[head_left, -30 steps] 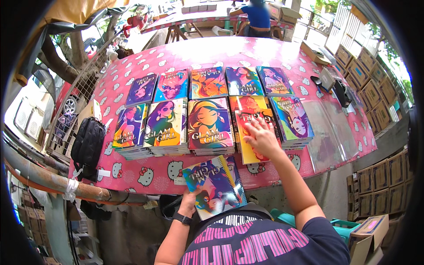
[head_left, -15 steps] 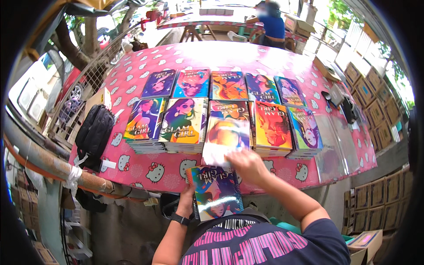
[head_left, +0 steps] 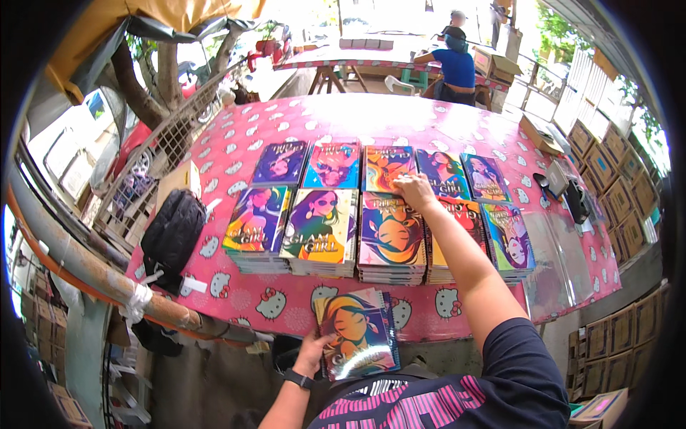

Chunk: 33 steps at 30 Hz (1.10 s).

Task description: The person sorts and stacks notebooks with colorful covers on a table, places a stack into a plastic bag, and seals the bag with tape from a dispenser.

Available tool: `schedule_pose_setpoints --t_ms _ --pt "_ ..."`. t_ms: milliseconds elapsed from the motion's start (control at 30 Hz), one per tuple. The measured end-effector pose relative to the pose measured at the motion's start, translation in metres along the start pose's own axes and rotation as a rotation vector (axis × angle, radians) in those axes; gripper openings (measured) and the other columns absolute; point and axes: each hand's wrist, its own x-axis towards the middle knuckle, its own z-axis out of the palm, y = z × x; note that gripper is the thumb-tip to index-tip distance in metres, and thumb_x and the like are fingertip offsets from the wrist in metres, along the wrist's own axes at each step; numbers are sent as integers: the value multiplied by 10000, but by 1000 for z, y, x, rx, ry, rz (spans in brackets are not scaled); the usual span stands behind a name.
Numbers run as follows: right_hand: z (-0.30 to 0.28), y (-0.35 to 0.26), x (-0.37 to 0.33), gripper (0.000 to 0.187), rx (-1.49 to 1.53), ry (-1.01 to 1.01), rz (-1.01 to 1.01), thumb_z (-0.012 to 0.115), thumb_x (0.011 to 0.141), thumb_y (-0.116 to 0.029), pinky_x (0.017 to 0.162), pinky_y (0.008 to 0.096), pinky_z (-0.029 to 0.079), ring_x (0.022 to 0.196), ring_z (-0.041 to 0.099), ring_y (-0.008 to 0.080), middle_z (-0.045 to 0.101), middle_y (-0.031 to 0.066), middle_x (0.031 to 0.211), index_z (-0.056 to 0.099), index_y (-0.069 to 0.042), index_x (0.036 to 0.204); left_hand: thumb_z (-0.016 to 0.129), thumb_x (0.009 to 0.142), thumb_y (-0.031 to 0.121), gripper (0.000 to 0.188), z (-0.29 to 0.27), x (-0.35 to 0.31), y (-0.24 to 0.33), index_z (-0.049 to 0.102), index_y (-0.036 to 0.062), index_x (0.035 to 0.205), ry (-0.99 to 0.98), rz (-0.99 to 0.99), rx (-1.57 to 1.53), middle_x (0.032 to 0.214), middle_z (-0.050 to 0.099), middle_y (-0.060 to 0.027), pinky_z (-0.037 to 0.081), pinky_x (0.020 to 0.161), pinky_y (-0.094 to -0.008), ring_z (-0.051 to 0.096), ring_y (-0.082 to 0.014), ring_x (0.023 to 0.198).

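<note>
My left hand grips a small bundle of spiral notebooks by its left edge, at the table's near edge. The top cover shows a woman with closed eyes and yellow-orange hair. My right arm stretches across the stacks. The fingers of my right hand are closed at the near edge of an orange notebook in the middle of the far row. Just below that hand is a stack with a pale, orange-haired cover. My forearm partly hides a red-orange notebook stack.
Other notebook stacks, such as the sunglasses-cover one, form two rows on a pink patterned tablecloth. A black bag lies left, clear plastic sheets right. A metal pipe runs along the left. Cartons stand right; people are beyond.
My right hand has moved from the middle near stack to the far row's orange notebook. The bundle in my left hand now has the closed-eyes cover on top instead of the purple one.
</note>
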Motion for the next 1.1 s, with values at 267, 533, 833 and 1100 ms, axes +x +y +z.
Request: schedule_pose_setpoints --t_ms 267,533,833,1100 --pt "-117 -72 -64 44 323 420 -416 582 775 -81 716 418 469 729 607 301 589 117 688 588 -39 763 536 903 251 430 -2 -14 19 482 2 1250 -101 -70 -412 1173 596 -109 449 930 -342 590 -239 1038" --pt "-40 -99 -98 334 344 63 -156 638 803 -381 950 445 318 1105 444 254 580 53 1086 655 -90 967 596 879 192 446 8 4 25 459 -2 1256 -132 -14 -129 1164 592 -107 502 868 -339 600 -214 1028" --pt "-21 -41 -97 575 156 37 214 660 791 -417 1036 440 327 1243 418 364 491 210 1309 541 -57 1224 610 835 81 409 6 14 14 490 -13 1214 -66 18 -73 1135 601 -105 491 862 -331 600 -210 1008" --pt "-64 -82 -220 352 567 39 525 696 788 -307 717 390 479 809 609 291 622 169 918 601 2 928 633 832 94 411 2 12 5 494 -30 1199 -2 56 -10 1107 612 -111 491 851 -336 602 -211 984"
